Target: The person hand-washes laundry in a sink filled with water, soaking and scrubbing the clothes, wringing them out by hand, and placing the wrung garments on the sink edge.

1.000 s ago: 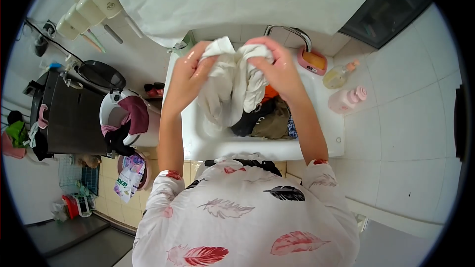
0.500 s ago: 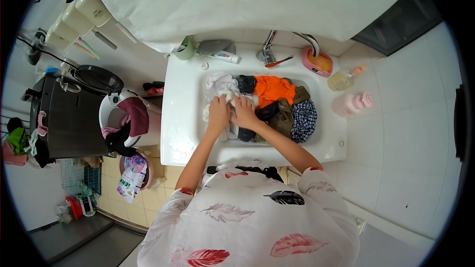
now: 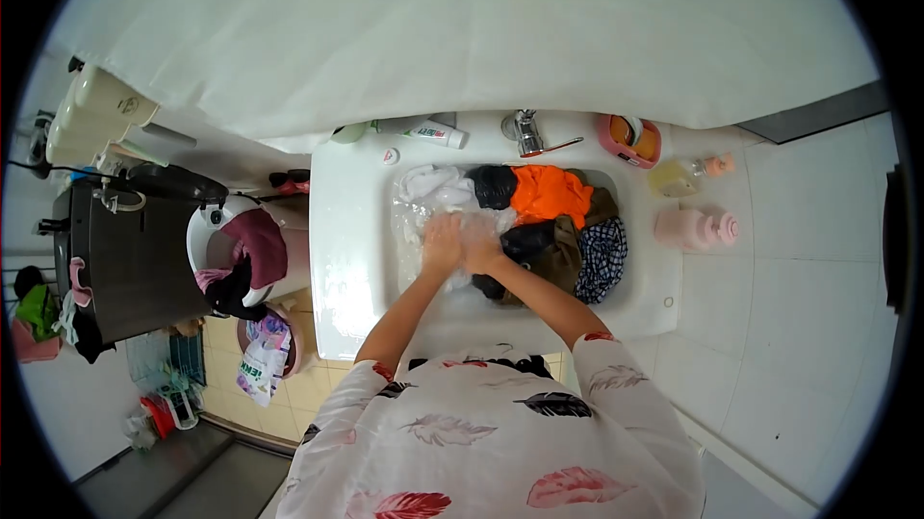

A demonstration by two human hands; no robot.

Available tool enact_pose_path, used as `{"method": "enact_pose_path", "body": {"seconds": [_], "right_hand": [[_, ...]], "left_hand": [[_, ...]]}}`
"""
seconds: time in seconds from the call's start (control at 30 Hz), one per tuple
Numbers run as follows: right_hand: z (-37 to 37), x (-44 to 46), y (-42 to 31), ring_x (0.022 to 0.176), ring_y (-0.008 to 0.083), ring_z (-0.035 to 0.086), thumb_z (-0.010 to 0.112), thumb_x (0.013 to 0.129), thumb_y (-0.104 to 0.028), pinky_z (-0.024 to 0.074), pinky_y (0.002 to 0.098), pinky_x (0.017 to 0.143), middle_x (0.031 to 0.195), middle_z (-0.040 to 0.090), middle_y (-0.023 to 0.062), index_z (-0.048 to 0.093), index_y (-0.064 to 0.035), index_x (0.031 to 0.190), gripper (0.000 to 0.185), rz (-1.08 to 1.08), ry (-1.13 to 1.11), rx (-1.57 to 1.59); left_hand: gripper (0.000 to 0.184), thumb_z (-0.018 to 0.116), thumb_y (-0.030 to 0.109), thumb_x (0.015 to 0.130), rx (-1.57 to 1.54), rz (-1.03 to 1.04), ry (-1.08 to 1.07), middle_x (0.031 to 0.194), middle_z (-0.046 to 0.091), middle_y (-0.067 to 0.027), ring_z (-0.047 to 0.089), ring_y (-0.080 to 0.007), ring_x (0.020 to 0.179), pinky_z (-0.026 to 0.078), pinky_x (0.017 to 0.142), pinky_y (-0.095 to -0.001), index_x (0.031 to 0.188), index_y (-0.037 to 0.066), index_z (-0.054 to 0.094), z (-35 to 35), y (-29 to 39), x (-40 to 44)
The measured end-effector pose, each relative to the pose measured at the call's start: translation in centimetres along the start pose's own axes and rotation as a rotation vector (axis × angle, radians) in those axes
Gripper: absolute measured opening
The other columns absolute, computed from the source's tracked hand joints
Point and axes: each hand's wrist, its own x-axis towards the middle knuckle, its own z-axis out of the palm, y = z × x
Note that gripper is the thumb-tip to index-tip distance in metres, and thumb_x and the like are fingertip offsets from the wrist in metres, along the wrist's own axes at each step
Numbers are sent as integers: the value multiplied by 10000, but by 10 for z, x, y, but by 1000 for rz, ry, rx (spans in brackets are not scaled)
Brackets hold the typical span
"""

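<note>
Grip: left hand [image 3: 443,242] and right hand [image 3: 480,244] on wet white laundry [image 3: 433,184]; too blurred to tell closure;
Sink [image 3: 351,250]: glossy, round-cornered;
Orange cloth [image 3: 549,196]: crumpled

Even light, dark fisheye edges, blurred fingers [image 3: 479,238]

In the rectangular white basin [image 3: 348,250], crumpled white cloth [image 3: 433,185] lies left of crumpled orange cloth [image 3: 549,195] — squat chrome tap [image 3: 526,134] behind, cylindrical pink plastic bottle [image 3: 685,228] to the right.

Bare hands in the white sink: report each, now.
Left hand: down at the wet white cloth laundry; grip cannot be told.
Right hand: blurred, at the same laundry; open or closed, unclear.
</note>
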Motion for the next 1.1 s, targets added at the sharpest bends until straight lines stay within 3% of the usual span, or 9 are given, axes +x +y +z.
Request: {"method": "enact_pose_path", "body": {"seconds": [0.07,0.27,0.4,0.57,0.67,0.8,0.93,1.0,1.1], "right_hand": [[-41,9,-9,1067,302,439,551,707,-238,310,389,907,1119,497,153,539,-41,1033,381,57,-367,-120],[-12,16,13,877,275,555,602,672,-250,429,381,758,912,575,131,587,-57,908,305,-74,-123,55],[-3,15,21,865,287,562,621,653,-269,438,377,739,913,579,150,577,-76,918,331,-5,120,109],[43,18,50,769,237,553,657,663,-237,437,327,682,907,543,140,466,-35,978,420,-42,96,780],[13,-17,38,751,176,543,657,675,-205,436,288,663,897,537,114,460,-30,982,405,104,-2,946],[-4,-56,31,773,152,548,634,690,-233,434,262,669,848,570,125,516,-14,976,378,128,38,873],[-50,-78,-5,812,230,583,587,704,-227,439,302,704,829,601,146,533,-13,962,340,16,151,870],[-60,-77,-22,799,237,584,578,702,-210,440,312,692,818,596,143,534,-15,935,307,-71,262,861],[-91,-88,-44,736,255,576,574,687,-155,434,333,671,787,570,167,521,-22,887,247,-152,303,825]], "left_hand": [[366,508,190,700,235,32,-251,1014,503,-171,395,-329,1042,268,910,-434,1034,45,476,1,-2,9],[305,504,233,698,160,-128,-643,884,566,-181,525,-324,891,393,808,-396,907,15,552,-53,21,53],[310,499,231,688,-20,27,-433,865,580,-182,567,-323,800,437,725,-373,915,27,552,-47,-4,50],[293,476,218,745,-288,-406,-505,897,581,-184,568,-277,796,433,692,-342,948,17,539,-46,-7,48],[316,461,209,772,-875,-480,-325,882,582,-147,553,-210,788,429,689,-315,988,-11,532,0,-47,17],[373,463,162,768,-810,-591,-306,933,560,-105,520,-160,819,425,702,-280,1087,-30,471,-60,-26,-16],[572,547,128,717,-893,-476,-502,1075,492,-92,493,-153,924,408,786,-267,1220,-10,312,-88,22,-32],[614,644,136,619,-682,153,-155,1009,541,-160,536,-303,911,423,787,-323,1159,-7,388,-59,28,-41],[549,682,136,570,-716,22,31,977,547,-168,541,-289,905,430,743,-329,1054,9,455,-67,47,-33]]}}
